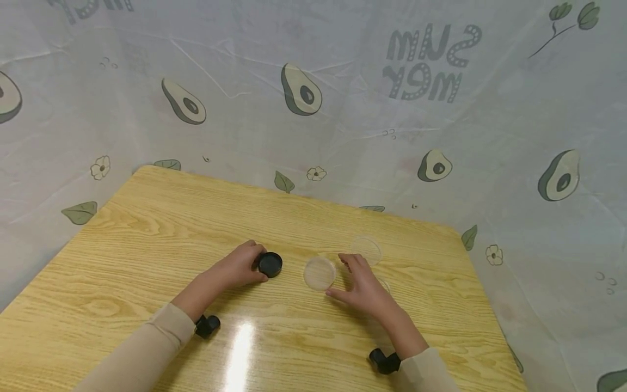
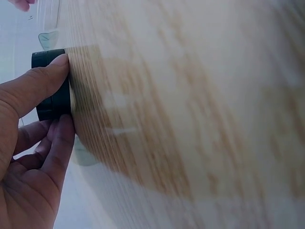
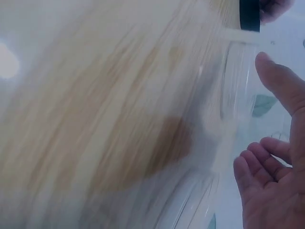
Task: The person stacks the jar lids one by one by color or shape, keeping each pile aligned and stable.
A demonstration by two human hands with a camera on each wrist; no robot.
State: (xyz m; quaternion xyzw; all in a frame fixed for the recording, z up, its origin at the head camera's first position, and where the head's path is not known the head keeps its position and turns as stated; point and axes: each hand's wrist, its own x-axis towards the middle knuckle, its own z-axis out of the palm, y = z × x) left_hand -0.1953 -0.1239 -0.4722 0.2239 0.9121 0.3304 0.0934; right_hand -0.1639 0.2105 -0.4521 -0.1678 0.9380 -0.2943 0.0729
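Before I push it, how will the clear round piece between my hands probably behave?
The clear round piece is probably stiff: its circular outline looks even. Its see-through surface looks smooth, so it may be slippery. It lies flat on the table and looks low for its width, so it seems likelier to slide than tip or roll.

Gap between black container (image 1: pixel 270 265) and clear dish (image 1: pixel 320 274), faint disc (image 1: pixel 367 250) possibly blocking beyond right hand (image 1: pixel 363 286)

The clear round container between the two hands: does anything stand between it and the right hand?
Nothing visible stands between the right hand and the clear round container. The black round container, held in the left hand, is on its opposite side.
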